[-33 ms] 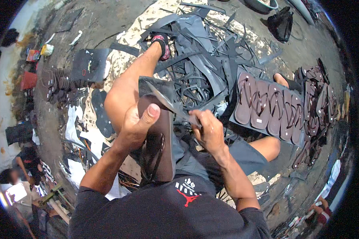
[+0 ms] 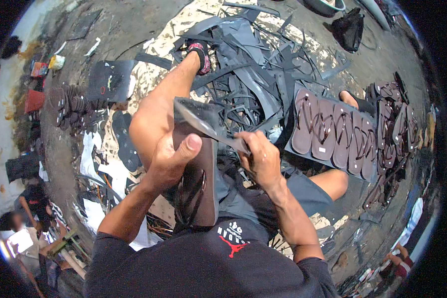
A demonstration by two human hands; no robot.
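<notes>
A brown flip-flop (image 2: pixel 202 201) with dark straps lies over my lap, its toe end pointing away from me. My left hand (image 2: pixel 170 160) is closed around its left side, thumb raised over the footbed. A dark rubber sheet (image 2: pixel 211 110) sticks out past the toe end. In my right hand (image 2: pixel 259 161), fingers curled round its near end, is a knife with a broad grey blade (image 2: pixel 206 124). The blade slants across the toe end of the flip-flop; whether it touches the rubber I cannot tell. My right fingers hide the knife's handle.
Dark rubber offcuts (image 2: pixel 253 84) are heaped on the ground ahead. To the right, several finished brown flip-flops (image 2: pixel 324 126) lie in a row on a dark sheet, with more flip-flops (image 2: pixel 397 124) stacked beyond. Brown soles (image 2: pixel 67 107) are piled at left, near a red container (image 2: pixel 34 101).
The knife blade has shifted slightly, now lying flatter across the toe end, and my right hand has moved a little to the left. My left hand stays on the flip-flop.
</notes>
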